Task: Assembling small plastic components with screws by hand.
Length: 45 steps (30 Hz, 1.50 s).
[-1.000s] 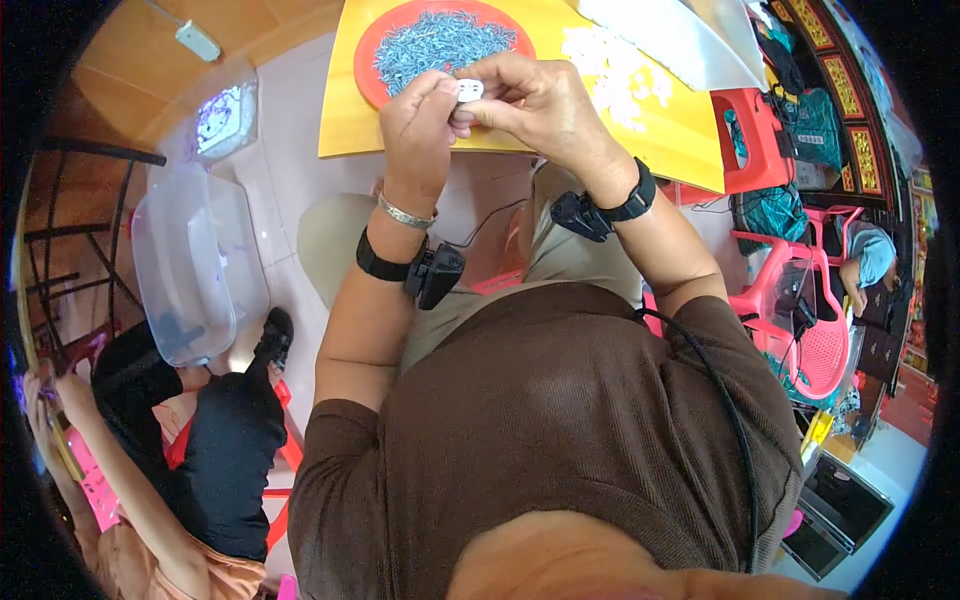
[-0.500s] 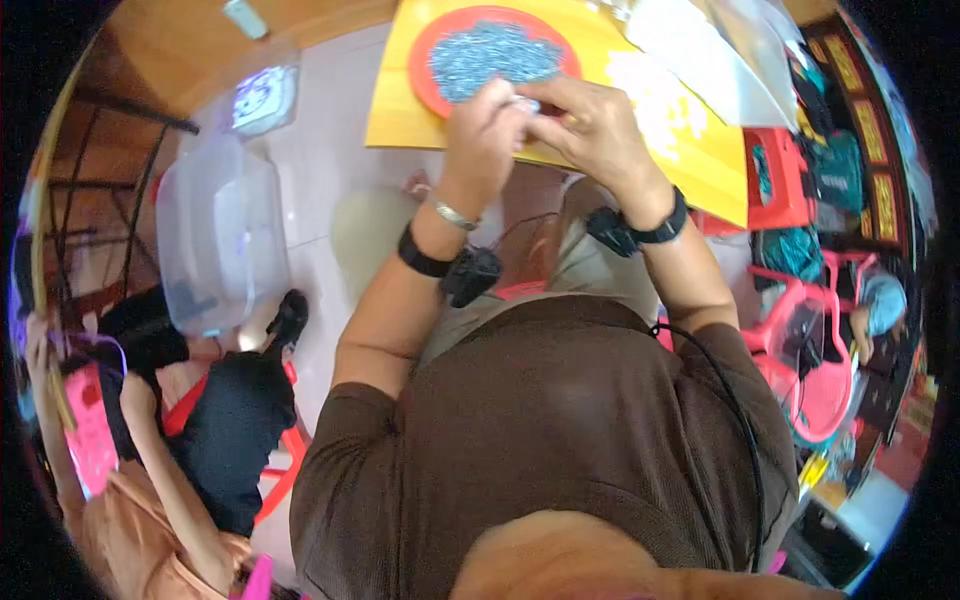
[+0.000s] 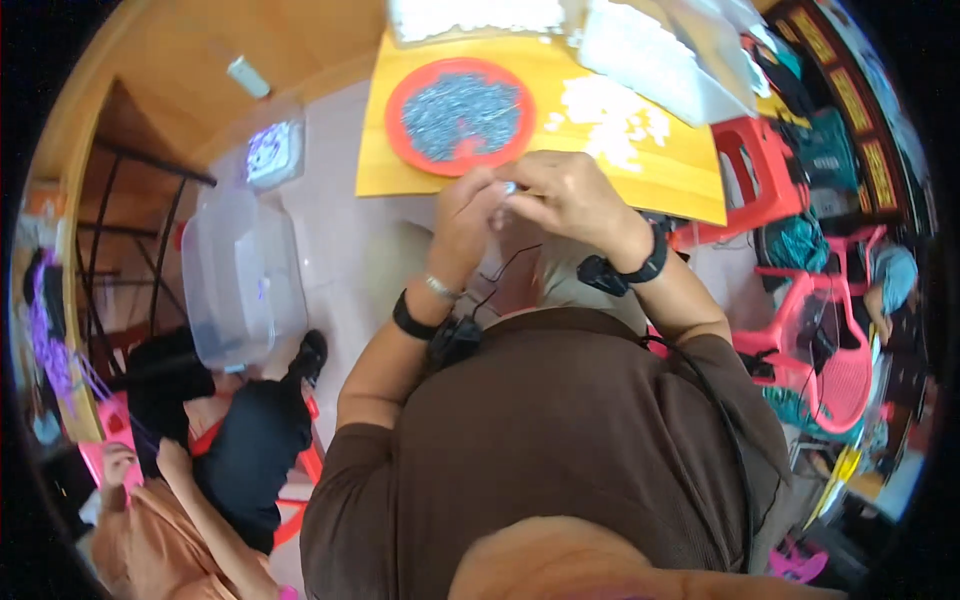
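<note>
My left hand (image 3: pixel 463 225) and my right hand (image 3: pixel 575 195) meet just off the near edge of the yellow table (image 3: pixel 400 180). Between their fingertips shows a small whitish piece (image 3: pixel 510 188), pinched by my right thumb and fingers. Whatever the closed left fingers grip is hidden or too small to make out. Just beyond my hands is a round red plate (image 3: pixel 397 130), heaped with thin grey metal pins (image 3: pixel 460 110) resembling nails. To its right, many small white pieces (image 3: pixel 610 115) lie scattered on the table.
Clear bins (image 3: pixel 655 60) with white pieces stand at the table's far side. A red stool (image 3: pixel 755 180) and pink chairs (image 3: pixel 830 350) are on the right. At left, a clear plastic tub (image 3: pixel 245 280) sits on the floor near a seated person (image 3: pixel 240 450) working with purple cord.
My hands have drawn back from over the plate's near rim to just off the table edge, still together. More of the plate and table shows now. The person at left has lowered their hands.
</note>
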Tool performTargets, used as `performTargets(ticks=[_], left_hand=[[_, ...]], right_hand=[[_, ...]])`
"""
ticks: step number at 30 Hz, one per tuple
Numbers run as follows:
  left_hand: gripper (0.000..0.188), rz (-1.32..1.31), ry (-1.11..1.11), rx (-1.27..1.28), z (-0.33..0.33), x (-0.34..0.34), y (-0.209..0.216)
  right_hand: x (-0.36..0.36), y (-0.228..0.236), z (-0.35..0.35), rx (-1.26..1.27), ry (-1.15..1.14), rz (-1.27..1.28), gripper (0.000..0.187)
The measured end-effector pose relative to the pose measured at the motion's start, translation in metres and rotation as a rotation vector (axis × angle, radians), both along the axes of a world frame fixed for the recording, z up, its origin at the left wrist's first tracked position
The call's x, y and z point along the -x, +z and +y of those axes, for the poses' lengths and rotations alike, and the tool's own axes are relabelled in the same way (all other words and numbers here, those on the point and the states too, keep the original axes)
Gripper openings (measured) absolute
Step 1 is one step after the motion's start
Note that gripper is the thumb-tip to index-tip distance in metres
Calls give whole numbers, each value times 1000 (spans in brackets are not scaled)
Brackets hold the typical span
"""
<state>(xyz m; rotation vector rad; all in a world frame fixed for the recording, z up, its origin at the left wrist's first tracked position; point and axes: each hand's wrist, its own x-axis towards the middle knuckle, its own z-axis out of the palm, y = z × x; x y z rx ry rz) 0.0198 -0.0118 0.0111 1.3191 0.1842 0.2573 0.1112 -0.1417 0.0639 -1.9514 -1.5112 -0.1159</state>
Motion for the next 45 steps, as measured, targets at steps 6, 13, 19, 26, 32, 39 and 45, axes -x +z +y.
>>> performTargets(ticks=[6,13,19,26,32,39,45], left_hand=[[17,50,35,-122,2,8,12],[21,93,21,-139,6,17,16],[18,113,50,-123,16,24,7],[18,177,5,-111,13,25,4],[19,208,14,-150,18,29,1],[19,222,2,-123,16,23,1],[19,208,-5,-131,24,23,-3]], right_hand=[[-33,26,-28,-76,-165,-71,21],[-156,106,-59,-68,-803,-576,14],[-138,37,-43,-89,-317,-15,18],[-137,-40,-21,314,-296,17,20],[-128,-42,-5,563,-365,-165,15],[-127,-46,0,529,-326,-283,17],[-153,-44,12,431,-399,-321,16]])
